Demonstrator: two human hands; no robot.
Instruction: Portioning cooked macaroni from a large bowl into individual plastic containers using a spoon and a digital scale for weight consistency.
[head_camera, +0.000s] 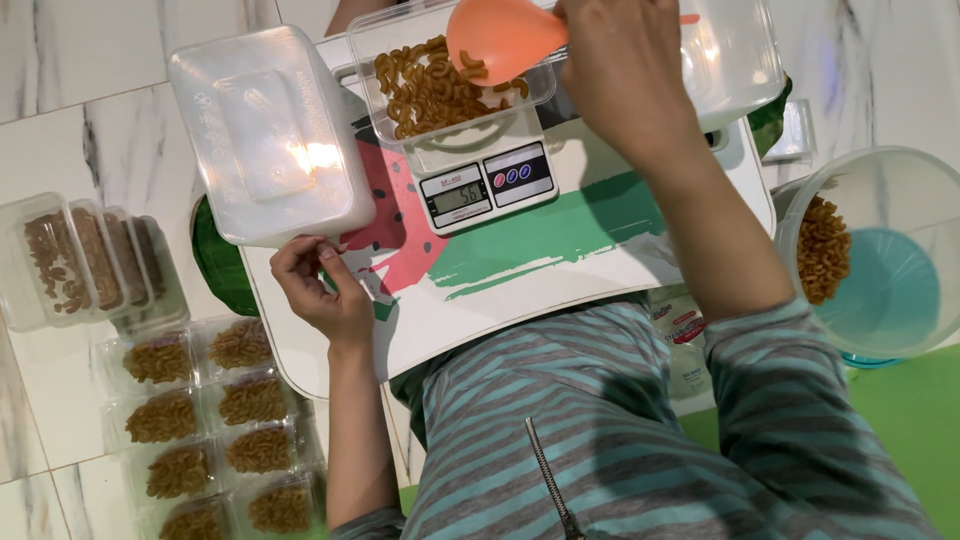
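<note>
My right hand (620, 70) holds an orange scoop (505, 38) over a clear plastic tub (445, 90) part filled with brown elbow pasta. The tub sits on a small white kitchen scale (485, 185) with a lit display. A few pasta pieces lie in the scoop. My left hand (320, 290) pinches the near edge of a clear plastic lid (270, 135) lying upside down at the left of the scale. Both rest on a white lap tray (560, 270) printed with red and green shapes.
A large clear bowl (880, 250) with pasta and a teal base stands at right. On the marble floor at left lie several filled, closed pasta tubs (215, 420) and a row of tubs (85, 260) on edge. Another clear container (735, 55) sits behind the scale.
</note>
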